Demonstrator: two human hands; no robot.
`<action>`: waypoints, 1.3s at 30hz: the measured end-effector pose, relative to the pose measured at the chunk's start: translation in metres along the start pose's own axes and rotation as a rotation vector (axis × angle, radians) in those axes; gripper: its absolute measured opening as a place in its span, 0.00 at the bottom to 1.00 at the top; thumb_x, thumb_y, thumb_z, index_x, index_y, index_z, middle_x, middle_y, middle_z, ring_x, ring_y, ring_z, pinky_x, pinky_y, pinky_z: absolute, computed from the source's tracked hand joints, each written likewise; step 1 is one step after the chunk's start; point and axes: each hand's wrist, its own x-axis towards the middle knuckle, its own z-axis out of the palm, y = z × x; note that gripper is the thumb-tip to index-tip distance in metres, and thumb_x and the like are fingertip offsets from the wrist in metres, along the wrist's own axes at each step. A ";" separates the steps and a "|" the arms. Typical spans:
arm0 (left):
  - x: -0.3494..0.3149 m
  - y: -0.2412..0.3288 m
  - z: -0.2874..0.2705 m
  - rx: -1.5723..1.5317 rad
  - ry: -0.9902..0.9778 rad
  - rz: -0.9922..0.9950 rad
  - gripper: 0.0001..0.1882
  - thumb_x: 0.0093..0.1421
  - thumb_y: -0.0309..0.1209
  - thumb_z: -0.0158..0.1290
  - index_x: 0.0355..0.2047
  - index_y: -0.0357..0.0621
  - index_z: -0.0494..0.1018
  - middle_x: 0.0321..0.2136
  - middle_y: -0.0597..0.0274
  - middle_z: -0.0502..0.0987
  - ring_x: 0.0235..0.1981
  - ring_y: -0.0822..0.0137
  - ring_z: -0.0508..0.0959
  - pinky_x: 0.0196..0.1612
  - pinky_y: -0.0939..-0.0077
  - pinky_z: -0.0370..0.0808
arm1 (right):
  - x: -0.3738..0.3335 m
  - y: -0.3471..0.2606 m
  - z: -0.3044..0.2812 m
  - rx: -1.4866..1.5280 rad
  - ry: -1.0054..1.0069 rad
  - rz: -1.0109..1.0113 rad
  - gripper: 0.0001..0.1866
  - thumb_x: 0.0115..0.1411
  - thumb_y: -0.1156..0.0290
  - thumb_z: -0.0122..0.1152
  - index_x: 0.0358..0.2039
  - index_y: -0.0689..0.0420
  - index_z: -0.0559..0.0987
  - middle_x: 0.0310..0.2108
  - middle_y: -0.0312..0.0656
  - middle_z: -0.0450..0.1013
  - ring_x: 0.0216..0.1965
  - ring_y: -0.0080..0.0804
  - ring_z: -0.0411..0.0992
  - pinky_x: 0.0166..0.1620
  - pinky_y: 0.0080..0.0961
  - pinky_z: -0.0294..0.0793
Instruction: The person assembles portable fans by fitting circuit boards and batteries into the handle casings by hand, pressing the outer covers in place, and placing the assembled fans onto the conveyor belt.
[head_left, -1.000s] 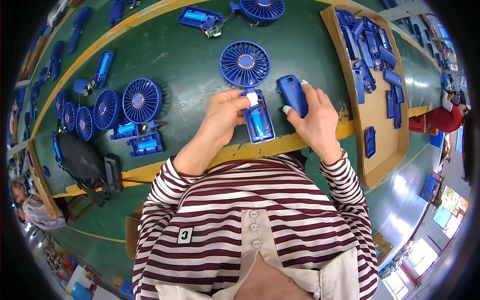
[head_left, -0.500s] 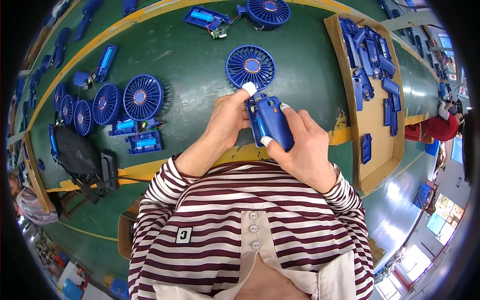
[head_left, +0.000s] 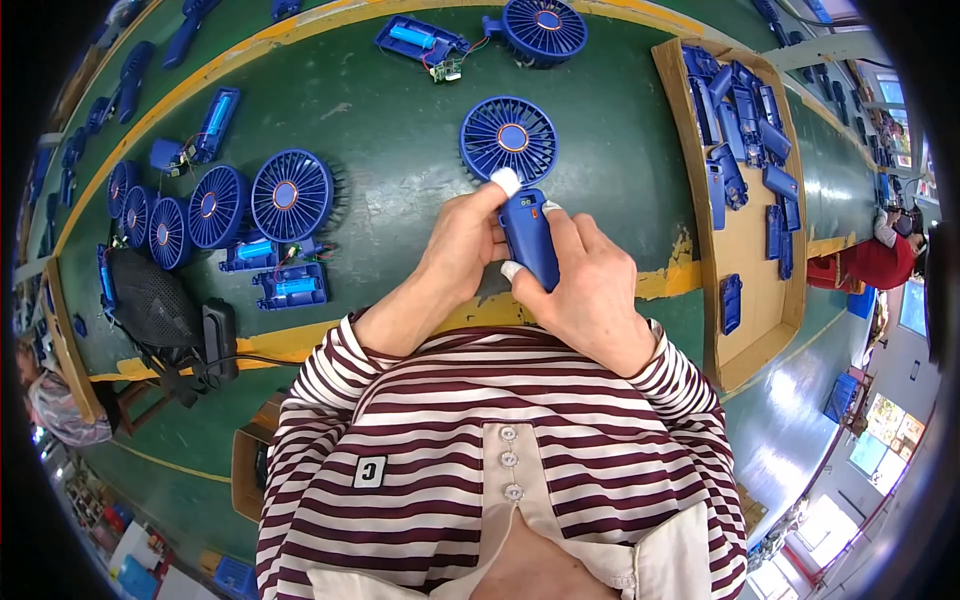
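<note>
Fan [head_left: 509,138] at 12 o'clock, held in both our grips.
For writing, we make out one black character on a pale patch [head_left: 370,471] at 7 o'clock on our striped shirt [head_left: 440,395]; our fan is blue, its round slatted grille ringed orange at the hub, and a smooth blue cover [head_left: 530,245] with a small orange mark lies below it, though we cannot tell whether it is fully seated; our left grip [head_left: 462,240] clasps the fan just under the grille, our right grip [head_left: 592,285] grasps the cover between thumb and fingers, and on our green table [head_left: 615,130] more fans [head_left: 291,195] stand toward 10 o'clock.
</note>
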 end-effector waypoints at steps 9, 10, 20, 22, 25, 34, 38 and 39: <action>0.000 -0.004 0.000 0.109 -0.008 0.017 0.12 0.58 0.28 0.47 0.39 0.34 0.70 0.33 0.59 0.74 0.33 0.70 0.76 0.37 0.76 0.75 | -0.001 0.002 0.006 -0.070 0.014 -0.061 0.27 0.39 0.65 0.63 0.38 0.69 0.69 0.23 0.46 0.66 0.21 0.40 0.69 0.22 0.31 0.70; 0.000 -0.004 0.000 0.109 -0.007 0.018 0.12 0.58 0.28 0.47 0.39 0.34 0.70 0.33 0.59 0.74 0.33 0.70 0.76 0.37 0.76 0.75 | -0.002 0.002 0.006 -0.077 0.008 -0.061 0.27 0.39 0.65 0.63 0.38 0.69 0.69 0.24 0.46 0.65 0.21 0.40 0.69 0.22 0.31 0.70; 0.002 -0.006 0.002 0.122 0.021 0.023 0.11 0.57 0.28 0.47 0.38 0.34 0.70 0.33 0.60 0.74 0.32 0.70 0.75 0.36 0.75 0.75 | -0.003 0.005 0.009 -0.124 -0.006 -0.087 0.27 0.38 0.65 0.63 0.37 0.68 0.69 0.24 0.45 0.65 0.22 0.38 0.69 0.21 0.30 0.70; 0.002 -0.004 0.003 0.118 0.044 0.005 0.11 0.57 0.28 0.47 0.37 0.34 0.70 0.32 0.59 0.74 0.31 0.70 0.75 0.35 0.75 0.75 | -0.003 0.003 0.008 -0.127 -0.006 -0.087 0.27 0.38 0.65 0.63 0.37 0.68 0.69 0.24 0.45 0.65 0.22 0.38 0.69 0.21 0.30 0.70; 0.001 -0.001 0.005 0.106 0.057 -0.006 0.10 0.57 0.28 0.47 0.36 0.34 0.70 0.32 0.59 0.74 0.31 0.69 0.75 0.35 0.74 0.74 | -0.003 0.002 0.006 -0.129 -0.003 -0.092 0.27 0.38 0.64 0.63 0.38 0.67 0.69 0.24 0.45 0.65 0.23 0.38 0.69 0.21 0.30 0.70; 0.005 -0.004 0.000 0.051 0.054 0.037 0.12 0.56 0.30 0.47 0.37 0.32 0.70 0.35 0.53 0.75 0.35 0.64 0.76 0.42 0.71 0.72 | -0.009 0.017 -0.001 0.121 0.051 0.041 0.25 0.45 0.64 0.65 0.39 0.67 0.70 0.22 0.44 0.70 0.18 0.30 0.69 0.23 0.22 0.69; -0.001 0.002 0.007 0.090 0.043 0.088 0.13 0.57 0.29 0.47 0.37 0.31 0.70 0.35 0.52 0.75 0.36 0.65 0.76 0.43 0.72 0.71 | -0.003 0.035 0.014 0.571 -0.165 0.444 0.20 0.47 0.63 0.61 0.33 0.68 0.72 0.23 0.45 0.73 0.20 0.28 0.71 0.24 0.23 0.70; -0.001 0.002 0.008 0.111 0.033 0.103 0.12 0.57 0.29 0.47 0.37 0.31 0.70 0.35 0.52 0.76 0.36 0.65 0.76 0.43 0.72 0.71 | -0.001 0.036 0.016 0.791 -0.223 0.484 0.19 0.48 0.64 0.61 0.33 0.68 0.72 0.23 0.44 0.72 0.21 0.25 0.70 0.25 0.22 0.70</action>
